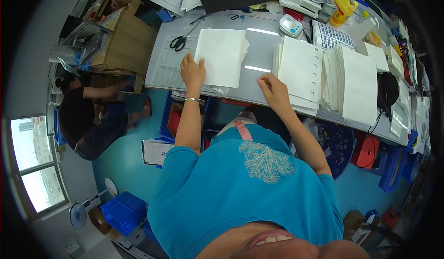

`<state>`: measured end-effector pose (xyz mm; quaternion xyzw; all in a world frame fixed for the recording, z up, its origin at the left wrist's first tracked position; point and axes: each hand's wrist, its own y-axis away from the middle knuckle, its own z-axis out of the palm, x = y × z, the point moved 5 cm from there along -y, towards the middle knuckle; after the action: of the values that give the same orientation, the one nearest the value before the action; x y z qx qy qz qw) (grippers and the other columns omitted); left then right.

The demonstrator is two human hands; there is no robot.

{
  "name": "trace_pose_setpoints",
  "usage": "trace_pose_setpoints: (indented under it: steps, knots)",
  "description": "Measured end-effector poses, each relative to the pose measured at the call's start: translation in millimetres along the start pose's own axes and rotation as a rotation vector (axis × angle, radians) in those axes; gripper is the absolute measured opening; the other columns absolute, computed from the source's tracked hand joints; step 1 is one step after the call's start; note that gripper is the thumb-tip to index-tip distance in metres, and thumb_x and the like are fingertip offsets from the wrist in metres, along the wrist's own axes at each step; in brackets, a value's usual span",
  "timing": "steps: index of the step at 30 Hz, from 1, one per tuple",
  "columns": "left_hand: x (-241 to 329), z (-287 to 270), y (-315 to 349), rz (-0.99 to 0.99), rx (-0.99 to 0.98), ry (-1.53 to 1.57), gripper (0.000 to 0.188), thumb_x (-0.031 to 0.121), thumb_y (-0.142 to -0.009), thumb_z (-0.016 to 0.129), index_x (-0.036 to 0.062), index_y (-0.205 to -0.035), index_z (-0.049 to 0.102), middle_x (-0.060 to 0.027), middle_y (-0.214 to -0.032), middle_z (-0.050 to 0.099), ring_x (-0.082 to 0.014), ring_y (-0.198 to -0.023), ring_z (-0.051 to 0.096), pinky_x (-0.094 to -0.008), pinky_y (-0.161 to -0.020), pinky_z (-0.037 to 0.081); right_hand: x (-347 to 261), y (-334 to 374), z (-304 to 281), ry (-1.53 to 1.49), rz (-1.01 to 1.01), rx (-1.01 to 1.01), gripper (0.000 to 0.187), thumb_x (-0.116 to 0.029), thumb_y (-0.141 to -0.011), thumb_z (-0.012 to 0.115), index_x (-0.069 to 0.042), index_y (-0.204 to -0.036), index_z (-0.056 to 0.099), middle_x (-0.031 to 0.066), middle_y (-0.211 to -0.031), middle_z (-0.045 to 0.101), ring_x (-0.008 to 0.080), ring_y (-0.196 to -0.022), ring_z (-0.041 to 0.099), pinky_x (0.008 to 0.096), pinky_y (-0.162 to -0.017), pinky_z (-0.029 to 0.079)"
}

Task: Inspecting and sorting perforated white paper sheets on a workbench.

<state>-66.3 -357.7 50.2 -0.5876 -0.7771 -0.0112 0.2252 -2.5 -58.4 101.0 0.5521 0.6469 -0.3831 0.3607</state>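
My left hand (193, 72) rests at the left edge of a stack of white paper sheets (222, 57), its thumb over the edge and its fingers stretched out. The sheets lie a little unevenly, with corners fanning out on the right. My right hand (274, 91) is above the table's front part, between that stack and a second pile of white sheets (300, 69). Its fingers are curled in, and nothing shows in them. The second pile has small marks along its right edge. Black-handled scissors (178, 43) lie just beyond my left hand.
Farther right, a thick fanned pile of white sheets (358, 85) stands beside a black pouch (387, 92). A white device (291, 25), a printed pad (330, 35) and a yellow bottle (343, 9) are behind. A person (95, 115) crouches at left by a wooden cabinet (121, 39).
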Motion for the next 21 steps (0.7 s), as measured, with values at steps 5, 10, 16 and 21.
trace_pose_setpoints:
  steps: [5, 10, 16, 21]
  knots:
    - [9, -3, 6, 0.045, -0.092, 0.098, 0.05, 0.024, -0.088, 0.058, -0.0021, -0.129, 0.045, -0.019, -0.129, 0.049, -0.0352, -0.119, 0.047, -0.0451, -0.096, 0.04, 2, -52, 71, 0.068, -0.002, -0.088, 0.016, -0.018, -0.086, 0.064, -0.002, -0.088, 0.06, 0.0077, -0.068, 0.059, 0.0165, -0.059, 0.054, 0.0296, -0.056, 0.043]
    - [5, -12, 7, 0.093, -0.099, 0.158, 0.048, 0.019, -0.088, 0.058, -0.0024, -0.128, 0.045, -0.0181, -0.127, 0.051, -0.0347, -0.117, 0.047, -0.0438, -0.096, 0.04, 12, -59, 86, 0.032, 0.071, -0.128, 0.015, -0.014, -0.081, 0.069, -0.003, -0.085, 0.06, 0.0039, -0.06, 0.051, 0.0115, -0.054, 0.046, 0.027, -0.053, 0.04]
    - [-4, -22, -8, 0.077, -0.012, 0.282, 0.036, 0.013, -0.086, 0.061, 0.0029, -0.12, 0.056, -0.0143, -0.121, 0.056, -0.0317, -0.111, 0.051, -0.0388, -0.096, 0.04, 12, -64, 94, -0.013, 0.126, -0.137, 0.014, -0.012, -0.081, 0.07, -0.002, -0.085, 0.061, 0.0015, -0.059, 0.048, 0.0094, -0.054, 0.042, 0.0251, -0.052, 0.038]
    - [-12, -25, -25, -0.032, 0.073, 0.351, 0.009, 0.011, -0.078, 0.07, 0.0046, -0.083, 0.067, -0.0053, -0.098, 0.066, -0.0236, -0.092, 0.06, -0.0337, -0.083, 0.047, 11, -63, 94, -0.014, 0.142, -0.156, 0.014, -0.012, -0.081, 0.07, -0.003, -0.086, 0.061, 0.0008, -0.059, 0.047, 0.0091, -0.054, 0.041, 0.0249, -0.051, 0.037]
